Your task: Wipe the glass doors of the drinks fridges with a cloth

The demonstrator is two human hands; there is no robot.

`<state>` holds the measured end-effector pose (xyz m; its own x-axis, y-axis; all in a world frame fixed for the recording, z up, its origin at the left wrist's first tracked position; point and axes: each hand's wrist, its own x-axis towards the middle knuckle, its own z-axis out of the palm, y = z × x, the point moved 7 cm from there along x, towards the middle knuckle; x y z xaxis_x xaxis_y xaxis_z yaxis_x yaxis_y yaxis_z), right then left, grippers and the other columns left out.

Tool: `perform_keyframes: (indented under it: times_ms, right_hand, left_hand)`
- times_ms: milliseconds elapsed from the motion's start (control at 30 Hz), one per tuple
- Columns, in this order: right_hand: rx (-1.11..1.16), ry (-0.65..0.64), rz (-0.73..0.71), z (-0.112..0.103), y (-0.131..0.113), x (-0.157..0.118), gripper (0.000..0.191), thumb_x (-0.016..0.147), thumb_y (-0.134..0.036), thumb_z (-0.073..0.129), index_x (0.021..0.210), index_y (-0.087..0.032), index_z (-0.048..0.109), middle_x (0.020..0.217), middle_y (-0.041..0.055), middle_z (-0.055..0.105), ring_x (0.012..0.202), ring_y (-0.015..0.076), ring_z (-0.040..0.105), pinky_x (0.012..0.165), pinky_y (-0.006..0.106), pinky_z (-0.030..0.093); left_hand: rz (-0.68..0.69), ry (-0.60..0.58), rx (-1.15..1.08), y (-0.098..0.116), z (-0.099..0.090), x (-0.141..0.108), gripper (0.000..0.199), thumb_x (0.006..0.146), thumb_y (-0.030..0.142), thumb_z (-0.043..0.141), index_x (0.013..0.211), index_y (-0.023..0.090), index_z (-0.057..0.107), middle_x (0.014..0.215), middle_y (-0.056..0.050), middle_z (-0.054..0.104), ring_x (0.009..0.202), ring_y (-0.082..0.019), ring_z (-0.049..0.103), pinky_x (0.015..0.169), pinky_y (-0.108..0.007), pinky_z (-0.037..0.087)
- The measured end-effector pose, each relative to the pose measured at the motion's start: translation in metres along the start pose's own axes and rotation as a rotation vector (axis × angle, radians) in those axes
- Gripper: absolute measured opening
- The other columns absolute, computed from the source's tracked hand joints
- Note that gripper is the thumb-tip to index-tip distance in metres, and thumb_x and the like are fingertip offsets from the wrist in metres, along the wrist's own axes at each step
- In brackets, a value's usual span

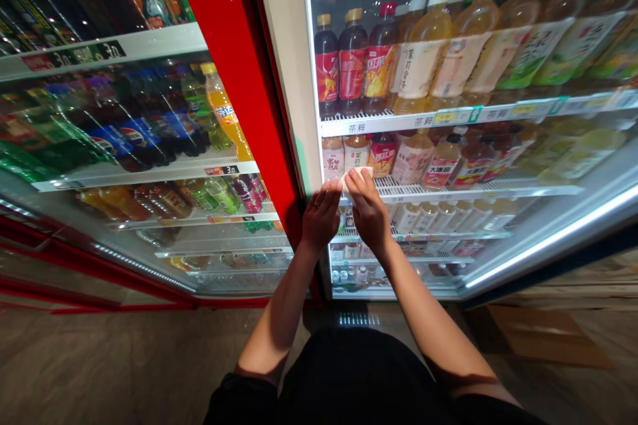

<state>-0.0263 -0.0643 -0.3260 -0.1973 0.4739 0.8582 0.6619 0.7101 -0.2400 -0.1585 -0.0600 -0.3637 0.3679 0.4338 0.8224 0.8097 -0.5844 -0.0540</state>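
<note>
My right hand (369, 209) presses a small white cloth or tissue (367, 172) flat against the glass door of the right-hand drinks fridge, its fingers over the cloth. Just to the left, my left hand (321, 216) lies on the door near its frame (294, 80), fingers stretched out side by side. Its fingertips reach the left edge of the cloth; whether they hold any of it I cannot tell. Behind the glass near my hands stand a pink-labelled bottle (332, 154) and a red-labelled tea bottle (383, 154).
Shelves of bottled teas (423, 60) fill the right fridge. On the left stands a red-framed fridge (234, 60) with cola bottles (132, 133) and other sodas. A flattened cardboard piece (543, 335) lies on the floor at the lower right.
</note>
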Motion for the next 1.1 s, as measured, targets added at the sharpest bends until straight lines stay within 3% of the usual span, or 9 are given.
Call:
perform_keyframes:
  times_ms: [267, 467, 667, 933, 1100]
  right_hand:
    - [-0.018, 0.017, -0.026, -0.013, 0.003, 0.003, 0.079, 0.105, -0.003, 0.041, 0.176, -0.034, 0.023, 0.175, 0.0047, 0.045, 0.168, 0.0289, 0.028, 0.133, 0.064, 0.041]
    - [-0.012, -0.042, 0.001, -0.010, 0.006, 0.004, 0.075, 0.105, -0.002, 0.039, 0.173, -0.032, 0.033, 0.170, 0.0050, 0.052, 0.167, 0.0282, 0.032, 0.133, 0.062, 0.042]
    - [-0.051, -0.001, -0.009, -0.022, 0.015, 0.002, 0.086, 0.102, 0.000, 0.041, 0.176, -0.037, 0.018, 0.177, 0.0034, 0.042, 0.168, 0.0293, 0.026, 0.133, 0.065, 0.041]
    - [0.013, -0.014, -0.044, -0.022, 0.020, 0.001, 0.088, 0.102, -0.001, 0.041, 0.176, -0.041, 0.014, 0.179, -0.0020, 0.037, 0.168, 0.0281, 0.026, 0.135, 0.063, 0.038]
    - [-0.021, 0.014, 0.005, -0.032, 0.029, -0.005, 0.092, 0.101, 0.001, 0.041, 0.175, -0.046, 0.011, 0.180, -0.0060, 0.031, 0.169, 0.0272, 0.023, 0.136, 0.062, 0.038]
  left_hand:
    - [0.001, 0.014, 0.026, 0.007, -0.001, 0.005, 0.078, 0.093, 0.005, 0.047, 0.170, 0.011, 0.039, 0.165, -0.015, 0.058, 0.162, -0.025, 0.043, 0.132, -0.043, 0.043]
    - [-0.018, -0.031, 0.003, 0.012, -0.002, 0.010, 0.082, 0.092, 0.003, 0.047, 0.172, 0.012, 0.035, 0.169, -0.016, 0.054, 0.162, -0.027, 0.045, 0.131, -0.046, 0.043]
    - [-0.034, -0.039, -0.017, 0.019, -0.002, 0.017, 0.086, 0.091, 0.002, 0.047, 0.174, 0.013, 0.028, 0.169, -0.015, 0.054, 0.160, -0.027, 0.048, 0.130, -0.045, 0.045]
    - [-0.034, -0.076, 0.013, 0.028, 0.002, 0.025, 0.074, 0.090, 0.003, 0.050, 0.164, 0.009, 0.046, 0.168, -0.016, 0.055, 0.161, -0.027, 0.046, 0.131, -0.043, 0.042]
    - [-0.043, -0.066, 0.020, 0.032, 0.004, 0.028, 0.075, 0.090, 0.003, 0.049, 0.165, 0.010, 0.045, 0.168, -0.016, 0.055, 0.161, -0.026, 0.046, 0.131, -0.042, 0.042]
